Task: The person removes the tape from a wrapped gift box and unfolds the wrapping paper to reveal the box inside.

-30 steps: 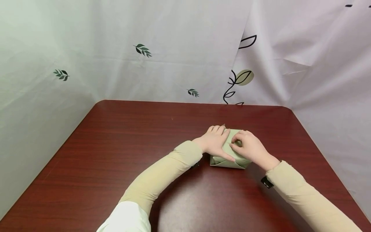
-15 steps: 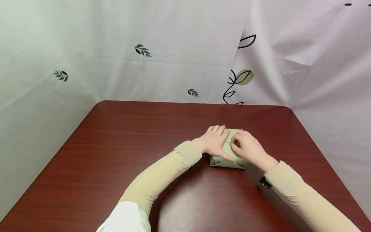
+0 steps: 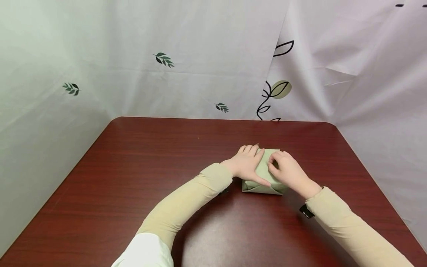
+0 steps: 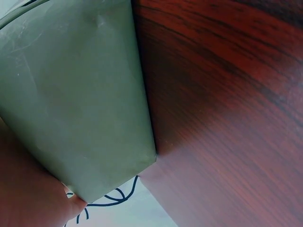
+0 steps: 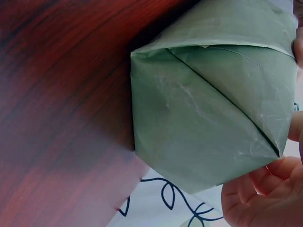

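Observation:
A small box-shaped package [image 3: 262, 171] wrapped in pale green paper sits right of the table's middle. My left hand [image 3: 246, 163] rests on its top left side, fingers spread and thumb stretched toward the near edge. On the package's right side is my right hand [image 3: 287, 170], thumb and index finger curled into a ring with their tips at the paper. I see nothing between those tips, though a thin thing could be hidden there. In the right wrist view, folded flaps with a diagonal seam show on the package [image 5: 203, 109], and curled fingers [image 5: 255, 189] lie beside it.
The package stands on a dark red wood-grain table [image 3: 160, 152]. Pale cloth [image 3: 200, 44] with leaf prints hangs behind the table and at both sides. A dark wrist device [image 3: 306, 211] sits beneath the right sleeve.
My right thumb and index fingertips have shifted slightly to the right across the package top. The left hand and the package stay in place.

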`<state>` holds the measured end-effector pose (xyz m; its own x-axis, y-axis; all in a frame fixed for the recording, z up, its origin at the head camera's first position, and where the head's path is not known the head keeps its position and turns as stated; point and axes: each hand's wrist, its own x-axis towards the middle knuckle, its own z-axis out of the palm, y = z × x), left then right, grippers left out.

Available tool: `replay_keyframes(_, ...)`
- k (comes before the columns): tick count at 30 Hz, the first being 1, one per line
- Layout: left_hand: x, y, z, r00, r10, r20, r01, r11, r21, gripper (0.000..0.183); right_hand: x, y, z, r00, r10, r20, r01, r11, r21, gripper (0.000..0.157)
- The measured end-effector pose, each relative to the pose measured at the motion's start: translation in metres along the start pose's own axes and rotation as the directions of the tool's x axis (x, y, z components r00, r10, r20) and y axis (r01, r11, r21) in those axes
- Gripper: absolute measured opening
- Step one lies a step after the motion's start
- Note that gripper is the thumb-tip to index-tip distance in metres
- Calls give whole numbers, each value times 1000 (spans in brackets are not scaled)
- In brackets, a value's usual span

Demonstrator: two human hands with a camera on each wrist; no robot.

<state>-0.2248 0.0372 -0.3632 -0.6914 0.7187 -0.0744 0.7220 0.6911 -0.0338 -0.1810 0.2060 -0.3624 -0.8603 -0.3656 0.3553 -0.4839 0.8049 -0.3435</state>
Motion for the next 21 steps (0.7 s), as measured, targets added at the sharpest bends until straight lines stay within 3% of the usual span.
replay_keyframes(9, 0, 0, -1, 1000, 3, 13, -3, 1000, 4, 112, -4, 8, -9, 991, 132, -10, -131, 991, 39, 7)
replay_keyframes(21, 1, 0, 0, 1000, -9, 23, 9, 1000, -5, 114, -15, 23, -17, 946, 319, 56, -323, 928, 184, 10)
